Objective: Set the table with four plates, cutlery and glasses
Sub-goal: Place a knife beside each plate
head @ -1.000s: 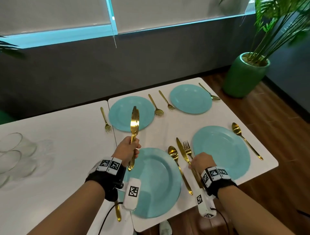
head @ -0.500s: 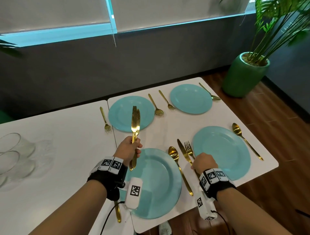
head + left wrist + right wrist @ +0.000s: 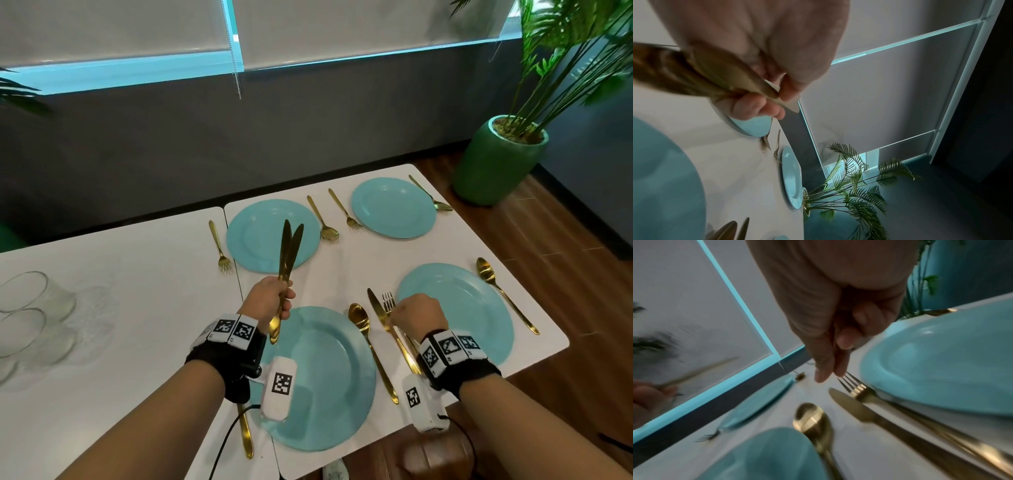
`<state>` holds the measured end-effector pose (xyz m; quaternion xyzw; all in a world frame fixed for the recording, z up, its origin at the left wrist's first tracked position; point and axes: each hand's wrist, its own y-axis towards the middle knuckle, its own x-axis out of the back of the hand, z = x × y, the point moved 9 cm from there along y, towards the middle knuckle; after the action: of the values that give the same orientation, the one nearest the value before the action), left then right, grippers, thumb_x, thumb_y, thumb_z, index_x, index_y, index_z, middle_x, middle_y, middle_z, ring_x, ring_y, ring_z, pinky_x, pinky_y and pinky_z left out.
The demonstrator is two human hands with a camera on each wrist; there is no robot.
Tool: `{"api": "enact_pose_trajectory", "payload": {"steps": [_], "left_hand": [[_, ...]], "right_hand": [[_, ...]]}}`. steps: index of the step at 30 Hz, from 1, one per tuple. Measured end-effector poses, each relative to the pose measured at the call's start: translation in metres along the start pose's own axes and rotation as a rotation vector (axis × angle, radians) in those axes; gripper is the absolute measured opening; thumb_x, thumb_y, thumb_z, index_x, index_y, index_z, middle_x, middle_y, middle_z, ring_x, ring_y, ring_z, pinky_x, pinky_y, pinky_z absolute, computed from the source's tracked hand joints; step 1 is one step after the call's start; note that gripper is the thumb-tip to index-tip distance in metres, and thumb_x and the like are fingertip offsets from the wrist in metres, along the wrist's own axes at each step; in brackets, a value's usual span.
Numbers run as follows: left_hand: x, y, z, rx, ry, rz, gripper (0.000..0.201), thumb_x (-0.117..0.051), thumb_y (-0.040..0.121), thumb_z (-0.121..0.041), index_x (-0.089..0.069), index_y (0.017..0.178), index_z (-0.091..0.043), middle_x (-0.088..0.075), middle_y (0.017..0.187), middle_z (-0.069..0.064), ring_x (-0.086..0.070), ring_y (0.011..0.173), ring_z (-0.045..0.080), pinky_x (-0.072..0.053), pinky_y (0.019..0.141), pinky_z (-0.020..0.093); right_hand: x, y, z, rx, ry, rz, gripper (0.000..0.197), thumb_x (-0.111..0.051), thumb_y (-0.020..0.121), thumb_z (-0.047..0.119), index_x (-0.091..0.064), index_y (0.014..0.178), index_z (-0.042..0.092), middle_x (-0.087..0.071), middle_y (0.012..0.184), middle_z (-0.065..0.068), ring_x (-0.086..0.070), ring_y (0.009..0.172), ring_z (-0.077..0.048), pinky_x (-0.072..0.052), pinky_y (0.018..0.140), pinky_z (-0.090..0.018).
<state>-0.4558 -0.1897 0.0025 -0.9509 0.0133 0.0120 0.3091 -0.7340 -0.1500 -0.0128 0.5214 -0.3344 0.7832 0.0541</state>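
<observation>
My left hand (image 3: pixel 279 296) grips two gold knives (image 3: pixel 289 250) by their handles, blades pointing up over the far left plate (image 3: pixel 253 226); the left wrist view shows the fingers (image 3: pixel 764 105) wrapped round those knives (image 3: pixel 694 73). My right hand (image 3: pixel 407 313) hovers with curled fingers, holding nothing, over a gold knife (image 3: pixel 376 310) and fork (image 3: pixel 388 299) lying between the near plate (image 3: pixel 329 377) and the right plate (image 3: pixel 462 301). In the right wrist view its thumb and fingers (image 3: pixel 824 369) hang just above the fork tines (image 3: pixel 855 387), beside the knife (image 3: pixel 857 407) and a spoon (image 3: pixel 809 417).
Four teal plates stand on the white table (image 3: pixel 352 267), the fourth (image 3: pixel 394 207) at the far right. Forks and spoons lie beside them. Clear glasses (image 3: pixel 27 315) stand at the far left. A green plant pot (image 3: pixel 496 161) stands on the floor past the table's right corner.
My right hand has slid forward from the laid knife's handle to above the fork tines. In my left hand the two knife blades have fanned slightly apart.
</observation>
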Motion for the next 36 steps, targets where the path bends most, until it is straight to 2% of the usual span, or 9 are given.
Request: {"api": "enact_pose_trajectory", "payload": {"steps": [4, 10, 14, 17, 21, 24, 27, 31, 36], "left_hand": [[0.0, -0.005, -0.008, 0.003, -0.026, 0.014, 0.013, -0.034, 0.095, -0.002, -0.047, 0.095, -0.003, -0.052, 0.07, 0.011, -0.044, 0.043, 0.012, -0.033, 0.039, 0.019], [0.006, -0.009, -0.022, -0.035, 0.067, 0.119, 0.015, -0.039, 0.098, -0.004, -0.05, 0.107, 0.0, -0.061, 0.071, 0.011, -0.044, 0.04, 0.009, -0.033, 0.035, 0.016], [0.014, -0.011, -0.022, -0.013, 0.088, 0.185, 0.011, -0.037, 0.096, 0.001, -0.048, 0.095, -0.001, -0.065, 0.062, 0.011, -0.045, 0.032, 0.007, -0.031, 0.033, 0.015], [0.017, -0.017, -0.021, 0.04, 0.075, 0.198, 0.012, -0.033, 0.096, 0.001, -0.045, 0.099, 0.0, -0.063, 0.064, 0.015, -0.045, 0.032, 0.009, -0.031, 0.035, 0.015], [0.011, -0.017, -0.026, 0.052, 0.095, 0.224, 0.017, -0.034, 0.097, -0.002, -0.049, 0.089, -0.001, -0.066, 0.064, 0.013, -0.049, 0.039, 0.012, -0.035, 0.039, 0.019], [0.01, -0.005, -0.039, 0.015, 0.167, 0.159, 0.006, -0.046, 0.092, 0.002, -0.05, 0.096, 0.0, -0.065, 0.072, 0.012, -0.059, 0.046, 0.014, -0.043, 0.041, 0.02], [0.026, 0.018, -0.052, -0.012, 0.099, -0.023, 0.018, -0.046, 0.092, 0.002, -0.04, 0.109, -0.002, -0.063, 0.079, 0.013, -0.057, 0.052, 0.019, -0.044, 0.043, 0.023], [0.04, 0.033, -0.065, -0.042, 0.09, -0.128, 0.012, -0.038, 0.096, -0.002, -0.038, 0.108, -0.005, -0.062, 0.083, 0.014, -0.052, 0.054, 0.018, -0.041, 0.047, 0.024], [0.048, 0.055, -0.078, -0.057, 0.084, -0.179, 0.013, -0.038, 0.096, -0.002, -0.039, 0.108, -0.006, -0.061, 0.081, 0.011, -0.049, 0.056, 0.017, -0.038, 0.05, 0.024]], "right_hand": [[0.033, -0.031, 0.087, 0.387, 0.149, -0.069, 0.022, -0.071, 0.08, 0.024, -0.074, 0.102, 0.018, -0.073, 0.102, 0.0, -0.065, 0.098, -0.017, -0.05, 0.09, -0.026], [0.021, -0.088, 0.199, 0.925, -0.241, -0.189, 0.028, -0.051, 0.093, 0.02, -0.067, 0.115, 0.026, -0.065, 0.119, 0.003, -0.058, 0.112, -0.019, -0.048, 0.087, -0.031], [0.001, -0.103, 0.224, 1.075, -0.459, -0.187, 0.013, -0.061, 0.086, 0.017, -0.072, 0.093, 0.019, -0.069, 0.094, -0.003, -0.064, 0.094, -0.024, -0.049, 0.069, -0.032], [-0.003, -0.111, 0.228, 1.204, -0.526, -0.263, 0.021, -0.089, 0.048, 0.022, -0.068, 0.052, 0.025, -0.061, 0.052, 0.006, -0.063, 0.05, -0.014, -0.042, 0.039, -0.018], [-0.007, -0.1, 0.226, 1.309, -0.518, -0.258, 0.027, -0.09, 0.043, 0.021, -0.063, 0.046, 0.022, -0.057, 0.046, 0.007, -0.057, 0.041, -0.012, -0.034, 0.036, -0.014], [0.008, -0.089, 0.222, 1.294, -0.473, -0.285, 0.019, -0.084, 0.056, 0.021, -0.066, 0.052, 0.022, -0.06, 0.051, 0.005, -0.06, 0.046, -0.015, -0.038, 0.038, -0.018], [0.036, -0.034, 0.204, 0.924, -0.393, -0.179, 0.02, -0.056, 0.087, 0.025, -0.074, 0.089, 0.016, -0.069, 0.091, -0.005, -0.064, 0.087, -0.025, -0.049, 0.067, -0.031], [0.065, 0.054, 0.182, 0.526, -0.315, -0.071, 0.031, -0.057, 0.089, 0.033, -0.071, 0.106, 0.011, -0.067, 0.111, -0.009, -0.061, 0.106, -0.026, -0.05, 0.091, -0.033], [0.073, 0.132, 0.183, 0.283, -0.396, -0.066, 0.053, -0.058, 0.087, 0.046, -0.057, 0.122, 0.006, -0.059, 0.125, -0.009, -0.056, 0.117, -0.026, -0.045, 0.095, -0.03]]}}
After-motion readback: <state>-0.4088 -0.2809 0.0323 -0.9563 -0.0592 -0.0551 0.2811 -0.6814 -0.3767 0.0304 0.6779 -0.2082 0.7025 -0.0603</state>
